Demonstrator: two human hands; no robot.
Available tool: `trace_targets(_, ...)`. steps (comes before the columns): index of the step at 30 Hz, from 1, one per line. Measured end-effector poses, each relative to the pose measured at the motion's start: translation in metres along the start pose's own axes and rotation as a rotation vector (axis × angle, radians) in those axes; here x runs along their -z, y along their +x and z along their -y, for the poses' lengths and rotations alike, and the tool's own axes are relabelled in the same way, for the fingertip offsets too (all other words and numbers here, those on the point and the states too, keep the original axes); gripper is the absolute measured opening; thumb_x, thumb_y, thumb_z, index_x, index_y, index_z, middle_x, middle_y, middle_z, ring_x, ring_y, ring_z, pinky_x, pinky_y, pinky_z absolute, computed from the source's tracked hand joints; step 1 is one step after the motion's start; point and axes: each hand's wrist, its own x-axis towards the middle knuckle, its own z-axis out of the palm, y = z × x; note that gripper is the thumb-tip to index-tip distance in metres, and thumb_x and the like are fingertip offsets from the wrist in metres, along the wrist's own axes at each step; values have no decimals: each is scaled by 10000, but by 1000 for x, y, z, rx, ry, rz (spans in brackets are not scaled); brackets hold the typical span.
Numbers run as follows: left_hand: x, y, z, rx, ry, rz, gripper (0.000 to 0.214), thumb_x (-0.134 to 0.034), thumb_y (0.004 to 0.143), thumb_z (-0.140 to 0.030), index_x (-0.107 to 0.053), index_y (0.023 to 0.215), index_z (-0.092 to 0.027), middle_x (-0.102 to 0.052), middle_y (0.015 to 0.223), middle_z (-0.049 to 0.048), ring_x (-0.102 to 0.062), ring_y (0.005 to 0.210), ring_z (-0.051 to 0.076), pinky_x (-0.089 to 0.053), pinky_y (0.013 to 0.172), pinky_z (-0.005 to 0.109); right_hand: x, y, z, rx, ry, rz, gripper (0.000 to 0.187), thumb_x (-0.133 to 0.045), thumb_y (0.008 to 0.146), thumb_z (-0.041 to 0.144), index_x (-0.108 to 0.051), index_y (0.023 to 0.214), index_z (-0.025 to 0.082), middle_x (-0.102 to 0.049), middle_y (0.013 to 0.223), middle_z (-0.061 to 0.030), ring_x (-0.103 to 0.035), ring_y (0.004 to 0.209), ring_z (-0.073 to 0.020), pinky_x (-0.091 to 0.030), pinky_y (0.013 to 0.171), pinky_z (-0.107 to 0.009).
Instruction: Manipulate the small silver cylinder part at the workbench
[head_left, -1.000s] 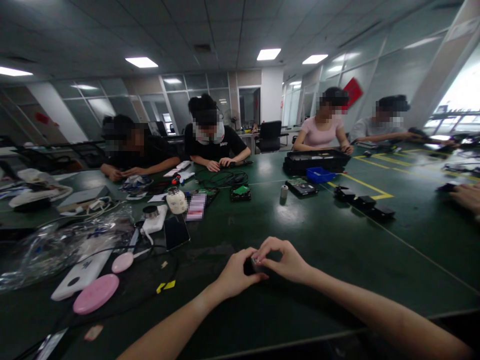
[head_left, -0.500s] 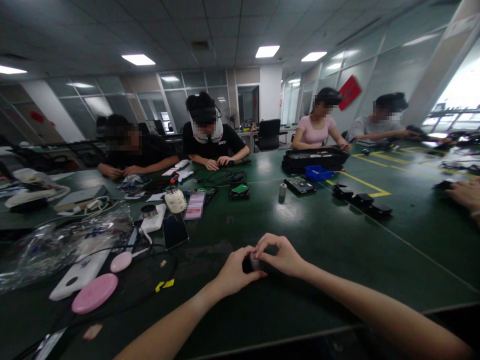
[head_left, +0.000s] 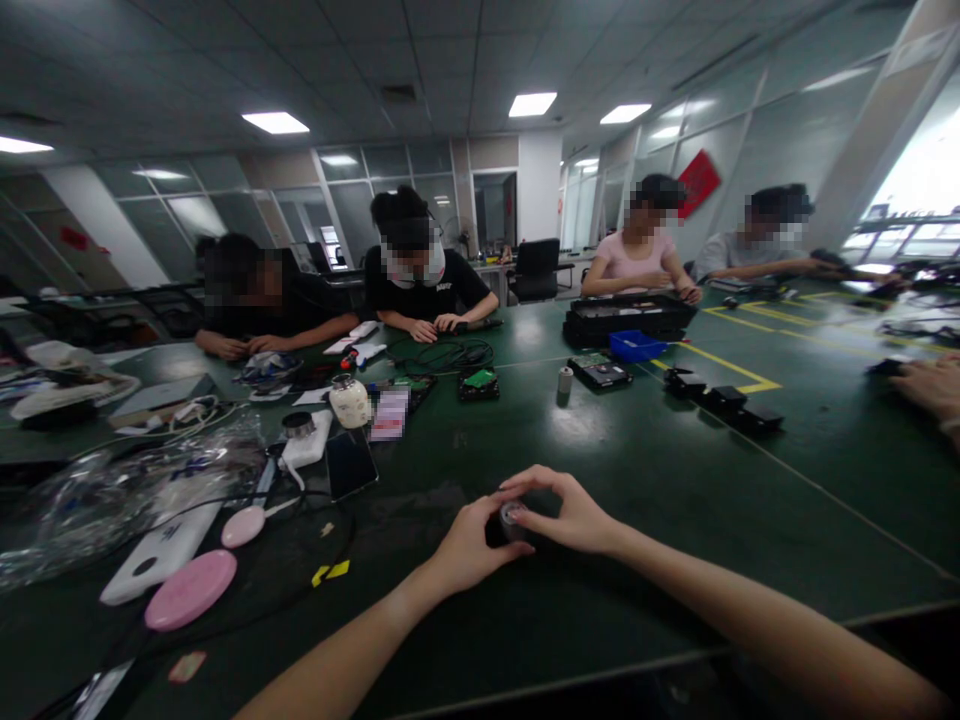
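A small grey metal cylinder (head_left: 512, 516) stands on the green table between my two hands, its round top with a dark centre showing. My left hand (head_left: 474, 535) curves around its left side, fingers behind it and thumb stretched along its near side. From the right, my right hand (head_left: 564, 508) reaches over; its thumb touches the cylinder's upper edge and its fingers arch behind, meeting the left fingertips. The lower part of the cylinder is in shadow and partly hidden by my thumbs.
A similar cylinder (head_left: 564, 380) stands farther off, beside a hard drive (head_left: 600, 371) and a blue tray (head_left: 637, 346). On the left lie a black phone (head_left: 351, 464), a pink oval case (head_left: 191, 590), a white jar (head_left: 349, 402) and cables. Several people sit around the table.
My right thumb and fingers have spread apart around the cylinder's top, which now shows more. My left hand has stayed nearly in place.
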Motion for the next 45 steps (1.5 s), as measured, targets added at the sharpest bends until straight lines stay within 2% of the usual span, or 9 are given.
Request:
trace_targets(4, 0, 0, 0, 15, -1, 8, 472, -798, 711, -295, -638, 1143, -190, -698, 1102, 70, -638, 1036, 259, -478, 933, 362, -5, -1, -1, 48, -27, 4, 155, -674, 834, 251, -705, 984, 221, -724, 978, -52, -658, 925, -204, -513, 849, -359)
trace_targets(9, 0, -1, -1, 43, 38, 1, 526, -807, 691, -324, -619, 1166, -201, -688, 1105, 74, -633, 1022, 273, -479, 914, 386, -7, 4, -5, -57, 15, -127, 108, -698, 814, 291, -692, 859, 194, -716, 857, -43, -680, 811, -183, -545, 763, -323)
trace_targets(15, 1, 0, -5, 8, 23, 25, 362, -793, 717, -288, -650, 1042, -221, -690, 1035, 37, -633, 985, 233, -473, 891, 330, 37, 15, -52, -174, -106, -290, 209, -714, 772, 367, -689, 866, 182, -744, 890, -69, -701, 855, -223, -530, 850, -393)
trace_targets(19, 2, 0, -6, 10, 19, 36, 367, -792, 719, -294, -645, 1046, -219, -683, 1045, 41, -627, 996, 236, -469, 896, 329, 61, 9, -84, -255, -174, -210, 170, -749, 713, 337, -726, 789, 187, -750, 790, -47, -710, 773, -226, -537, 819, -395)
trace_targets(24, 2, 0, -6, -2, 18, 39, 363, -795, 719, -299, -645, 1039, -217, -684, 1037, 40, -631, 987, 235, -468, 889, 322, 61, 5, -94, -284, -175, -110, 208, -753, 696, 313, -747, 877, 211, -760, 885, -38, -709, 857, -225, -524, 874, -390)
trace_targets(29, 3, 0, -9, 10, 25, 40, 353, -789, 722, -299, -648, 1036, -220, -684, 1047, 43, -628, 1001, 242, -465, 910, 341, 56, 6, -87, -301, -149, -140, 167, -738, 717, 331, -747, 817, 197, -759, 818, -45, -713, 795, -221, -540, 843, -396)
trace_targets(34, 4, -1, -9, 9, 29, 50, 364, -783, 724, -313, -649, 1051, -227, -686, 1037, 32, -630, 983, 241, -468, 894, 344, 29, 7, -50, -250, -44, -203, 200, -709, 771, 364, -698, 810, 169, -754, 866, -68, -713, 848, -225, -553, 831, -394)
trace_targets(39, 2, -1, -3, 22, 54, 15, 401, -795, 705, -336, -650, 1054, -201, -684, 1022, 43, -630, 952, 250, -475, 849, 333, -3, 1, -10, -173, 69, -111, 141, -727, 779, 317, -693, 786, 181, -737, 853, -47, -705, 835, -204, -561, 792, -351)
trace_targets(45, 1, 0, -3, 16, 52, 31, 346, -789, 717, -339, -660, 1011, -208, -680, 984, 27, -627, 918, 234, -479, 808, 305, -10, -4, -5, -112, 53, -89, 17, -721, 784, 217, -715, 779, 201, -712, 849, -37, -681, 813, -196, -537, 792, -350)
